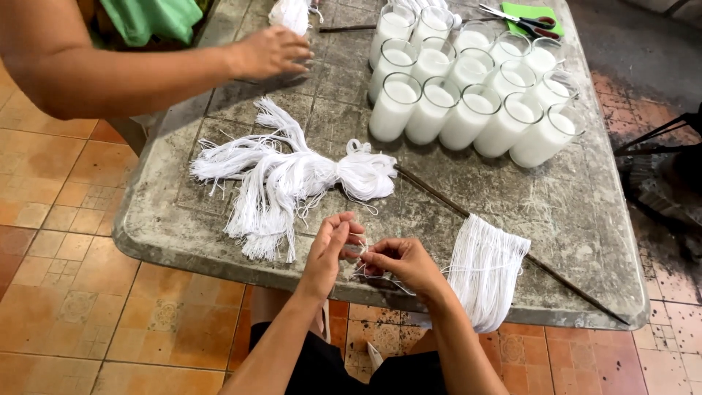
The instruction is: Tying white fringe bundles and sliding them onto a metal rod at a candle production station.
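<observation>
a thin white string (363,252) is pinched between the two hands at the near edge of the table (570,212), just above the person's lap. the left hand (330,252) has its fingers drawn together, its grip closed on the string from the left, fingertips pointing up and to the right. the right hand (402,263) meets it from the other side, thumb and forefinger clamped on the same string, with a few loose loops hanging under the palm.

just to the right of the right hand, a curtain of cut white strings (484,271) hangs over the table edge, draped across a long thin dark stick (512,249) that runs diagonally along the table. beyond the hands lies a big tangled bundle of white string (292,179), knotted in the middle, its frayed ends spreading to the left.

further back stands a close cluster of clear glasses filled with white wax (468,88), touching one another in rows. behind them a pair of scissors (523,20) rests on a green pad (545,11).

at the far left, another person's hand (267,51) lies on the table near a smaller white string bundle (290,13). the floor (88,292) is orange tile.
</observation>
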